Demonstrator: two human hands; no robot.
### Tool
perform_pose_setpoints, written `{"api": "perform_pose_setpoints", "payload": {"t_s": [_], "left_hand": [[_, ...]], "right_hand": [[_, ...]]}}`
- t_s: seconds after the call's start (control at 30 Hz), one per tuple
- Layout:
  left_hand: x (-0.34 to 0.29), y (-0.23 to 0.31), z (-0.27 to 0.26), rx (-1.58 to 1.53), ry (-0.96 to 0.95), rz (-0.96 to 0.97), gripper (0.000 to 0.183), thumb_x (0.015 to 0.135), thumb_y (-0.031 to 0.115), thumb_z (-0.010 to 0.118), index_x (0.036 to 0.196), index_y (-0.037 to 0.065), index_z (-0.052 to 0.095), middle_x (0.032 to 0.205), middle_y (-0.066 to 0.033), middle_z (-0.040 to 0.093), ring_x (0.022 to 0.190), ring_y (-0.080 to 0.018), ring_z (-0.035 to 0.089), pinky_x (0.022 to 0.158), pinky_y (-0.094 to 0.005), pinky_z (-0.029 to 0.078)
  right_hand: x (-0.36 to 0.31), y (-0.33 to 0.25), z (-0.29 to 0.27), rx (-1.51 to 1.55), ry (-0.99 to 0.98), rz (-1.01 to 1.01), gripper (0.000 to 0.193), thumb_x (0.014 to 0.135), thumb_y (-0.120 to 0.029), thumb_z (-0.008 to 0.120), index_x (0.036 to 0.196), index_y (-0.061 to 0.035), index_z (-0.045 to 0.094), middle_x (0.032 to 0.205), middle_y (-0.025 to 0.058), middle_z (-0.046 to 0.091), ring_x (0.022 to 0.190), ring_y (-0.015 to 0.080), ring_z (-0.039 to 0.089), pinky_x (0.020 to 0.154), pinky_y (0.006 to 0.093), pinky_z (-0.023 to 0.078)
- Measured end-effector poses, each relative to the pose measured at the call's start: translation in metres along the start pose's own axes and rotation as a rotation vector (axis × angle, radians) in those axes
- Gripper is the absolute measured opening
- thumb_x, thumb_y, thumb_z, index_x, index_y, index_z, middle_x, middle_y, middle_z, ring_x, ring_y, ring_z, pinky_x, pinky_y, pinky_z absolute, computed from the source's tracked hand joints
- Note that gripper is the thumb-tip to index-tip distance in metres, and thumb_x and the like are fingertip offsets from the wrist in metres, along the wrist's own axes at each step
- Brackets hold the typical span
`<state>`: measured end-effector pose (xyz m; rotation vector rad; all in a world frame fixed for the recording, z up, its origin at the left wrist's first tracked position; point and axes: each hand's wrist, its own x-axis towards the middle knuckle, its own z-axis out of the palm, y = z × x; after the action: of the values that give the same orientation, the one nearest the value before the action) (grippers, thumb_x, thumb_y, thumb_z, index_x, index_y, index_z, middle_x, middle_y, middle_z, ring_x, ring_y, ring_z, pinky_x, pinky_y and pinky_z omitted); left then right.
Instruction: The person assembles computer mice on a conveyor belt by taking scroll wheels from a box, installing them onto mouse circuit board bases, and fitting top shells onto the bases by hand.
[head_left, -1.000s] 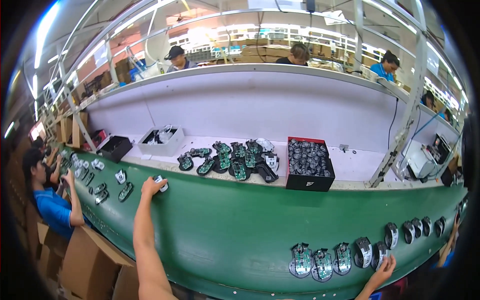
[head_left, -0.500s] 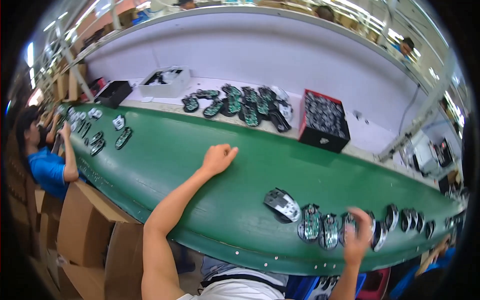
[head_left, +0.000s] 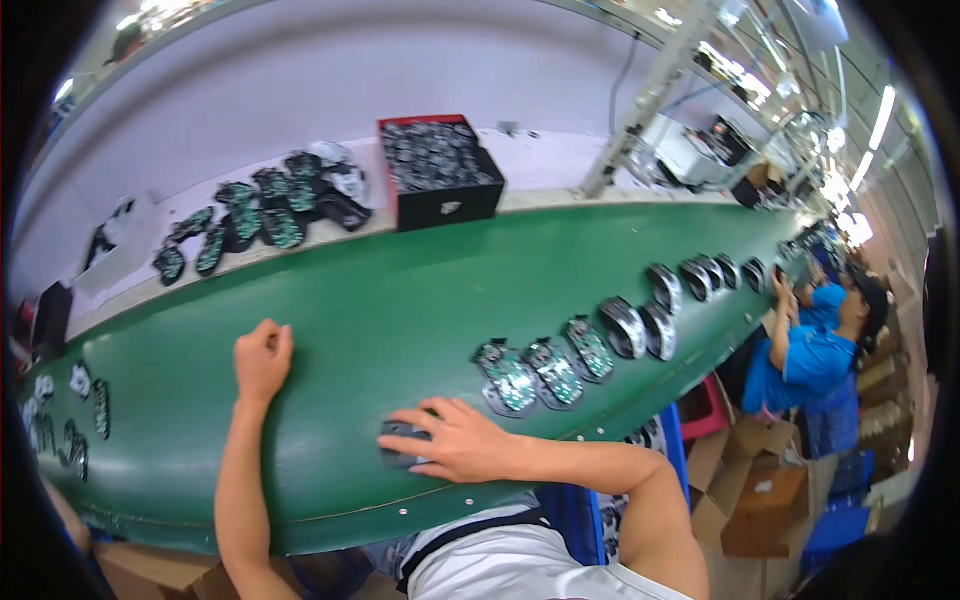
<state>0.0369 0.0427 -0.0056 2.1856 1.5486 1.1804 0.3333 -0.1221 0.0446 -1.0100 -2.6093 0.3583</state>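
The left arm (head_left: 243, 470) is stretched forward, the left hand (head_left: 262, 362) curled loosely; the right arm (head_left: 600, 463) is bent inward, the right hand (head_left: 458, 440) held palm-down, fingers (head_left: 409, 415) spread.

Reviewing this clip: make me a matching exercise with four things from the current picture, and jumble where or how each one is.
Things:
A. left hand
B. right hand
C. red-rimmed box
D. three circuit boards

Places and states:
1. on the pale shelf, filled with dark pieces
2. side by side on the green table
3. curled, with no mouse under it
4. fingers over a dark mouse

Pairs: A-3, B-4, C-1, D-2
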Motion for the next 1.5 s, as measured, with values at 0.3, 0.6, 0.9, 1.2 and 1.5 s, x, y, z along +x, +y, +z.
{"api": "perform_pose_setpoints", "payload": {"t_s": [0.3, 0.6, 0.9, 1.2, 1.5], "left_hand": [[0.004, 0.013, -0.001, 0.041, -0.006, 0.006, 0.026, 0.089, 0.011, 0.066, 0.070, 0.001, 0.052, 0.057, -0.0146, 0.053, 0.051, -0.0305, 0.055, 0.050, -0.0388, 0.041], [-0.005, 0.011, 0.005, 0.030, 0.002, 0.016, 0.026, 0.089, 0.009, 0.065, 0.070, 0.000, 0.050, 0.055, -0.0119, 0.048, 0.048, -0.0254, 0.047, 0.050, -0.0370, 0.037], [-0.003, 0.014, 0.008, 0.008, -0.027, -0.002, 0.026, 0.089, 0.008, 0.065, 0.070, 0.000, 0.048, 0.055, -0.0110, 0.046, 0.047, -0.0232, 0.044, 0.049, -0.0362, 0.035], [-0.004, 0.014, 0.007, 0.003, -0.037, 0.006, 0.026, 0.088, 0.008, 0.065, 0.070, 0.001, 0.048, 0.056, -0.0103, 0.046, 0.048, -0.0242, 0.044, 0.049, -0.0370, 0.034], [-0.004, 0.011, 0.009, -0.036, -0.068, -0.016, 0.027, 0.089, 0.009, 0.065, 0.070, 0.001, 0.047, 0.055, -0.0096, 0.043, 0.048, -0.0222, 0.041, 0.050, -0.0361, 0.033]], "right_hand": [[-0.114, 0.093, -0.097, -0.128, 0.697, 0.703, 0.047, 0.085, -0.011, 0.072, 0.131, -0.0060, 0.063, 0.126, 0.0207, 0.061, 0.113, 0.0368, 0.061, 0.095, 0.0421, 0.049], [-0.134, 0.123, -0.056, -0.469, 0.433, 0.804, 0.045, 0.092, -0.021, 0.065, 0.136, -0.0113, 0.059, 0.128, 0.0203, 0.056, 0.111, 0.0412, 0.056, 0.097, 0.0482, 0.045], [-0.132, 0.122, -0.051, -0.476, 0.387, 0.854, 0.049, 0.092, -0.019, 0.065, 0.140, -0.0110, 0.055, 0.133, 0.0242, 0.051, 0.117, 0.0432, 0.052, 0.099, 0.0500, 0.043], [-0.132, 0.127, -0.057, -0.337, 0.346, 0.785, 0.038, 0.102, -0.020, 0.048, 0.136, -0.0072, 0.058, 0.143, 0.0238, 0.046, 0.128, 0.0422, 0.048, 0.107, 0.0478, 0.038], [-0.122, 0.134, -0.086, -0.302, 0.196, 0.730, 0.042, 0.086, -0.014, 0.070, 0.128, -0.0075, 0.065, 0.137, 0.0205, 0.056, 0.118, 0.0402, 0.060, 0.099, 0.0435, 0.049]]}}
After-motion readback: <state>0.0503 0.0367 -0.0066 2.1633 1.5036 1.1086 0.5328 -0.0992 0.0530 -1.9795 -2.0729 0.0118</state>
